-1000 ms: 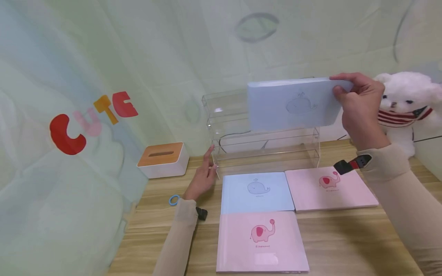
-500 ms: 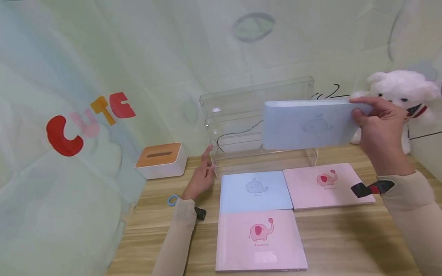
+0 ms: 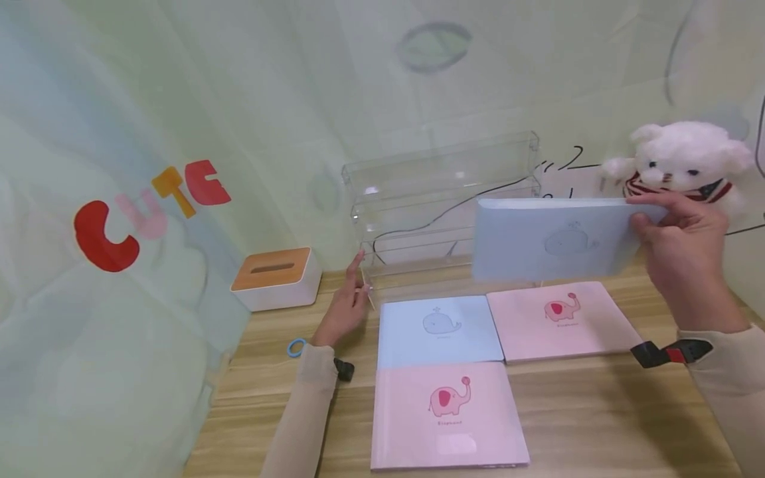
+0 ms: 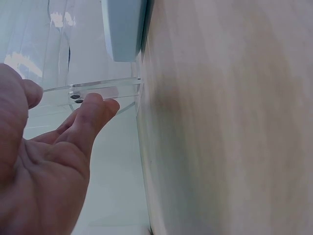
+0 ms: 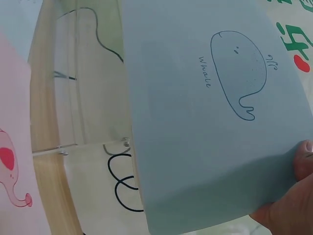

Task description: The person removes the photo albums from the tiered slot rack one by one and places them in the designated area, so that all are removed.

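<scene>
My right hand pinches a light blue whale notebook by its right end, thumb on the cover. It hangs in the air, partly in front of the clear acrylic rack at the back. In the right wrist view the cover of the whale notebook reads "Whale". My left hand touches the rack's left side near the table; its fingers look fairly straight in the left wrist view, against the clear side panel. Another blue whale notebook and two pink elephant notebooks lie in front.
A tissue box with a wooden lid stands left of the rack. Near my left sleeve lies a blue ring. A white teddy bear sits at the back right. Cute letters decorate the curtain behind.
My right hand has carried the whale notebook right and down from in front of the rack's upper tiers, uncovering more of the rack. My left hand has stayed at the rack's side.
</scene>
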Motion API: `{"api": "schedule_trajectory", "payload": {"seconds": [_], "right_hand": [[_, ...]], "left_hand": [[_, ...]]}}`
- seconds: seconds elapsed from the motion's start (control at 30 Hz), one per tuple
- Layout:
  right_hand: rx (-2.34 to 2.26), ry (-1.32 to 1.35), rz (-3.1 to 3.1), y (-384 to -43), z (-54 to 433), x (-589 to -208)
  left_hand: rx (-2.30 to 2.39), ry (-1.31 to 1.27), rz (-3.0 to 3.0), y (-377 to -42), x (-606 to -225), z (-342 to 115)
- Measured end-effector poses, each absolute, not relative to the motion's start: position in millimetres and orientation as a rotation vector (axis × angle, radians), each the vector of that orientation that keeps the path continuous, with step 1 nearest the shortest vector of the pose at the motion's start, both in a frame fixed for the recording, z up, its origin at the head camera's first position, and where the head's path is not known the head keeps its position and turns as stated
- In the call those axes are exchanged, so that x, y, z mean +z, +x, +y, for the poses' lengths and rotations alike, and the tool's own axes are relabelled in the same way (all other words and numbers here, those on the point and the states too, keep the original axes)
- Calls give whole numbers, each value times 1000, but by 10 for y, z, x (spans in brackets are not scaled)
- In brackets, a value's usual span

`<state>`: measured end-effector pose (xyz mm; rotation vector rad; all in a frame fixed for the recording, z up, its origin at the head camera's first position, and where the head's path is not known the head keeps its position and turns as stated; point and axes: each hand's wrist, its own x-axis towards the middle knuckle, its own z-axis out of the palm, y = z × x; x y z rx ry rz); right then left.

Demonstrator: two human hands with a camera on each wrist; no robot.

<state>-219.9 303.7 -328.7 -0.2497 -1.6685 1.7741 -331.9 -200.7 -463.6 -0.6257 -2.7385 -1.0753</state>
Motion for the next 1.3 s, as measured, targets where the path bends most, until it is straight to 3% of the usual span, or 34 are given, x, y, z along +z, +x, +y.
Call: {"api": "schedule_trajectory", "payload": {"seconds": [0.37,0.87,1.3], "right_hand": [[1631,-385,-1848,-2025,3112,-3442],[1562,-256,-1988,-1782,3266,-3759],[1455,-345,-2111,-1591,3287,-3993]], "left_hand": [[-1075,-636,-2722,-3298,-4660,-1981],[-1094,-624,-2726,-3294,-4659,-1983],[-1096,-630,-2728,-3296,-4655,-1982]]}}
